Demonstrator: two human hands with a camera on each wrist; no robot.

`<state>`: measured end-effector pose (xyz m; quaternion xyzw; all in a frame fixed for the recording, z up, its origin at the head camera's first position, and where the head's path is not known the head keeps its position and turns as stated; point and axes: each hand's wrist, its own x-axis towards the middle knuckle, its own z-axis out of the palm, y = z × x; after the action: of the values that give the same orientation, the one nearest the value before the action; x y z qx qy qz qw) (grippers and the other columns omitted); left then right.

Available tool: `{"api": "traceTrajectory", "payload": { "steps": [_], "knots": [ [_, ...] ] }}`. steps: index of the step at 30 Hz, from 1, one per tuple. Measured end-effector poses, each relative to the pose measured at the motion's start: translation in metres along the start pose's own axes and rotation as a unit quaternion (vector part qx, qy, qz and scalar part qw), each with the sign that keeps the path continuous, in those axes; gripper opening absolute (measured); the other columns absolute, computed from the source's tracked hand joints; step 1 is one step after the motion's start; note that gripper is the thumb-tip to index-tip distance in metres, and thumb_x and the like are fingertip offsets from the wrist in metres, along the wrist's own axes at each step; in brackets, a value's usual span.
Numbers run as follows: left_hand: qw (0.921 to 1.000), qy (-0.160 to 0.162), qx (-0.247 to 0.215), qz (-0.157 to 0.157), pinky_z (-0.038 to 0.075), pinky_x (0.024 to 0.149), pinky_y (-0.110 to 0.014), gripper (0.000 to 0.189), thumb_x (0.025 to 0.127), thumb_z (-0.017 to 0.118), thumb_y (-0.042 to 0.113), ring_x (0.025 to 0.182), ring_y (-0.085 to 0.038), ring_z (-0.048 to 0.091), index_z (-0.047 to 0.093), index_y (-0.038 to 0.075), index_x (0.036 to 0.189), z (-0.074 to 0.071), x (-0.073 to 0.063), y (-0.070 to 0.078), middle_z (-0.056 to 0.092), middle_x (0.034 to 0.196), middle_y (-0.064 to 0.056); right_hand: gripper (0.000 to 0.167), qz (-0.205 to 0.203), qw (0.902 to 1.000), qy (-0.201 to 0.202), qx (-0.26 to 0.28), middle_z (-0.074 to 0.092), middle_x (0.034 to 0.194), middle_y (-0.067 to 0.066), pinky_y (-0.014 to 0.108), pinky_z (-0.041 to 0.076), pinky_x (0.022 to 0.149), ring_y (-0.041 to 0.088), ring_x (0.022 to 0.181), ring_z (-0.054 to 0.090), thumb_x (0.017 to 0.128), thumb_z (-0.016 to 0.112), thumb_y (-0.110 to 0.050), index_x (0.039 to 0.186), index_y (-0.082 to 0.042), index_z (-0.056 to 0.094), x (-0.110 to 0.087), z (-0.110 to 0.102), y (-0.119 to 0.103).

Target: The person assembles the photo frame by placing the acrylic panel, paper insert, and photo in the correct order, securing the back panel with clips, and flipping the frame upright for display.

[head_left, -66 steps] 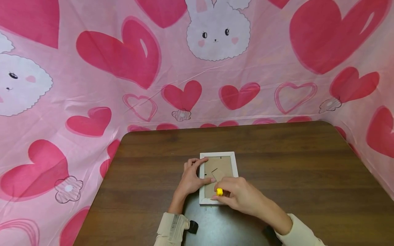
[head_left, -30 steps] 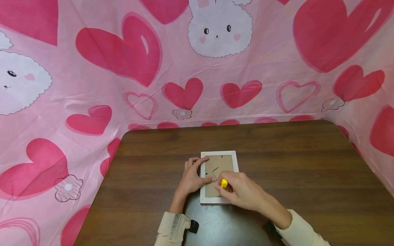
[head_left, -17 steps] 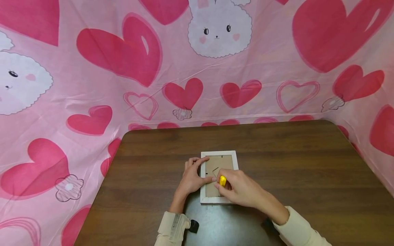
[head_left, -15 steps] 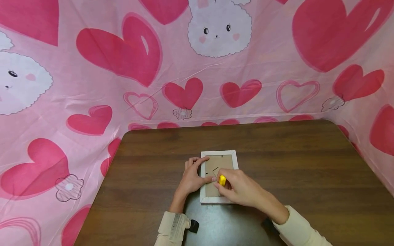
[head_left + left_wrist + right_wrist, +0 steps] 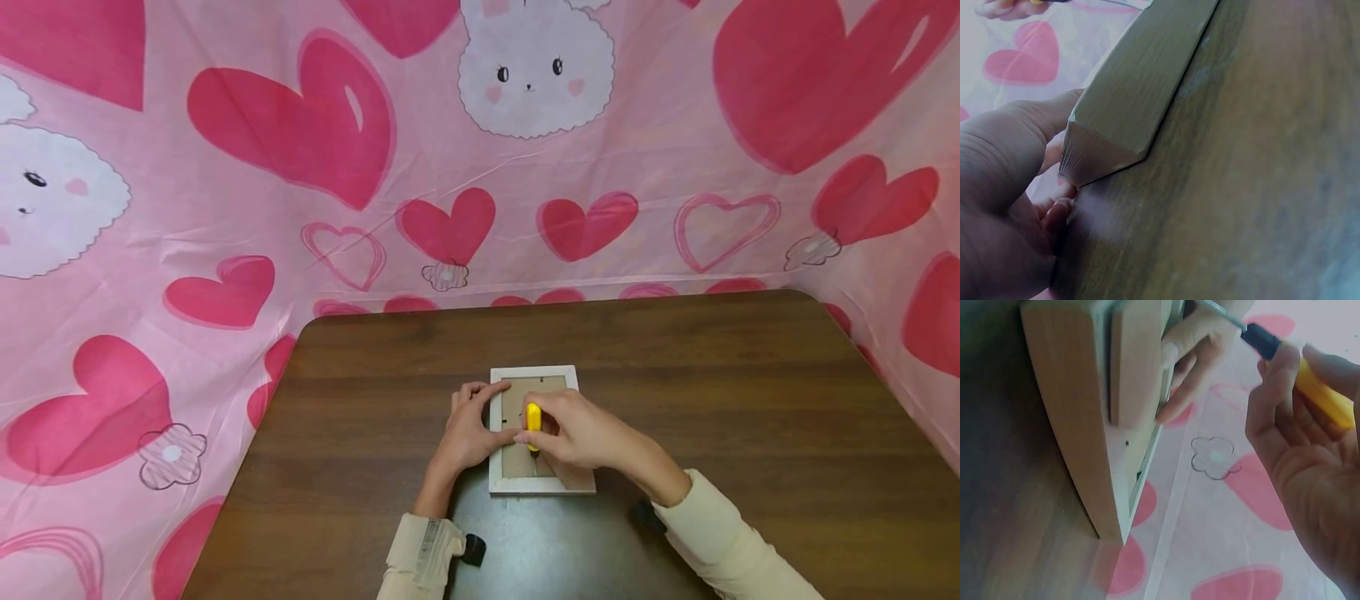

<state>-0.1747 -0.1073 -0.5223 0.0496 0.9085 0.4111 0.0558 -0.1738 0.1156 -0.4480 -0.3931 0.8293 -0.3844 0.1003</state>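
A picture frame (image 5: 533, 373) with white edges lies back up on the table, its tan backing board (image 5: 517, 467) facing me. My left hand (image 5: 468, 433) grips its left side, index fingertip near the upper left corner and thumb over the board. In the left wrist view, that hand (image 5: 1004, 169) wraps the corner of the frame (image 5: 1135, 75). My right hand (image 5: 581, 429) holds a yellow-handled screwdriver (image 5: 534, 423), its shaft slanting down toward the lower inner edge. The right wrist view shows the screwdriver's dark collar and metal shaft (image 5: 1319, 390), with the tip out of sight.
Small dark tabs (image 5: 542, 380) sit along the backing's edge. The brown wooden table (image 5: 712, 392) extends around the frame. Behind it hangs a pink cloth (image 5: 420, 167) printed with hearts and rabbits. Each wrist carries a black device (image 5: 472, 550).
My right hand has moved up the frame, away from me, and tilted the screwdriver so its shaft now shows below the handle. The left hand keeps its place on the frame.
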Motion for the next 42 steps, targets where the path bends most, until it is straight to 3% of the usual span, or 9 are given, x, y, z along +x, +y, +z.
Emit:
{"api": "traceTrajectory", "payload": {
  "steps": [6, 10, 13, 17, 22, 28, 35, 42],
  "knots": [
    [0.9995, -0.021, 0.000, 0.024, 0.044, 0.107, -0.063, 0.076, 0.086, 0.084, 0.047, 0.138, -0.031, 0.036, 0.052, 0.033, 0.154, -0.003, -0.001, -0.004, 0.043, 0.154, -0.011, 0.020, 0.056, 0.9958, -0.052, 0.050, 0.065, 0.079, -0.006, 0.023, 0.050, 0.063, 0.010, 0.069, 0.062, 0.098, 0.075, -0.032, 0.100, -0.016, 0.063, 0.011, -0.010, 0.012],
    [0.9963, -0.075, -0.028, 0.030, 0.038, 0.112, -0.068, 0.084, 0.089, 0.078, 0.044, 0.146, -0.032, 0.029, 0.040, 0.028, 0.162, -0.012, -0.008, -0.007, 0.033, 0.165, -0.011, 0.021, 0.105, 0.9861, -0.073, 0.106, 0.071, 0.074, -0.001, 0.028, 0.049, 0.054, 0.023, 0.066, 0.069, 0.099, 0.074, -0.030, 0.097, -0.013, 0.061, 0.017, -0.011, 0.023],
    [0.9936, -0.108, -0.029, 0.020, 0.037, 0.114, -0.069, 0.100, 0.084, 0.082, 0.050, 0.152, -0.033, 0.024, 0.030, 0.027, 0.166, -0.016, -0.014, -0.004, 0.024, 0.171, -0.009, 0.021, 0.117, 0.9796, -0.084, 0.140, 0.072, 0.073, 0.003, 0.034, 0.056, 0.056, 0.027, 0.066, 0.071, 0.100, 0.073, -0.027, 0.097, -0.010, 0.062, 0.022, -0.010, 0.032],
    [0.9956, -0.088, 0.023, 0.021, 0.042, 0.111, -0.066, 0.123, 0.071, 0.088, 0.066, 0.150, -0.033, 0.026, 0.022, 0.030, 0.168, -0.007, -0.019, 0.001, 0.021, 0.173, -0.007, 0.023, 0.109, 0.9760, -0.099, 0.161, 0.072, 0.075, 0.005, 0.039, 0.061, 0.065, 0.023, 0.064, 0.070, 0.100, 0.073, -0.027, 0.100, -0.007, 0.062, 0.030, -0.011, 0.046],
    [0.9976, -0.056, 0.038, 0.013, 0.040, 0.112, -0.062, 0.132, 0.064, 0.093, 0.065, 0.146, -0.031, 0.028, 0.021, 0.028, 0.168, 0.002, -0.020, 0.004, 0.024, 0.171, -0.006, 0.026, 0.132, 0.9696, -0.120, 0.168, 0.074, 0.076, 0.006, 0.036, 0.062, 0.065, 0.018, 0.063, 0.071, 0.100, 0.073, -0.027, 0.103, -0.003, 0.063, 0.038, -0.015, 0.055],
    [0.9975, -0.065, 0.024, -0.011, 0.036, 0.115, -0.066, 0.136, 0.064, 0.096, 0.057, 0.148, -0.036, 0.024, 0.017, 0.020, 0.169, 0.000, -0.018, 0.013, 0.023, 0.170, -0.010, 0.033, 0.196, 0.9607, -0.128, 0.149, 0.074, 0.075, 0.009, 0.033, 0.062, 0.064, 0.018, 0.061, 0.073, 0.096, 0.078, -0.026, 0.107, 0.000, 0.060, 0.044, -0.017, 0.053],
    [0.9954, -0.080, 0.033, -0.041, 0.033, 0.121, -0.064, 0.139, 0.065, 0.097, 0.050, 0.152, -0.037, 0.022, 0.012, 0.016, 0.169, -0.003, -0.018, 0.022, 0.021, 0.172, -0.010, 0.029, 0.227, 0.9554, -0.142, 0.125, 0.073, 0.073, 0.009, 0.032, 0.062, 0.064, 0.019, 0.059, 0.073, 0.094, 0.079, -0.021, 0.107, -0.003, 0.062, 0.057, -0.013, 0.049],
    [0.9915, -0.095, 0.062, -0.065, 0.030, 0.124, -0.062, 0.140, 0.067, 0.097, 0.050, 0.156, -0.038, 0.020, 0.008, 0.016, 0.170, -0.003, -0.016, 0.032, 0.018, 0.173, -0.011, 0.034, 0.198, 0.9733, -0.114, -0.019, 0.062, 0.074, 0.003, 0.026, 0.048, 0.062, 0.016, 0.066, 0.058, 0.087, 0.087, -0.032, 0.098, -0.006, 0.067, 0.065, -0.011, 0.048]
  ]
}}
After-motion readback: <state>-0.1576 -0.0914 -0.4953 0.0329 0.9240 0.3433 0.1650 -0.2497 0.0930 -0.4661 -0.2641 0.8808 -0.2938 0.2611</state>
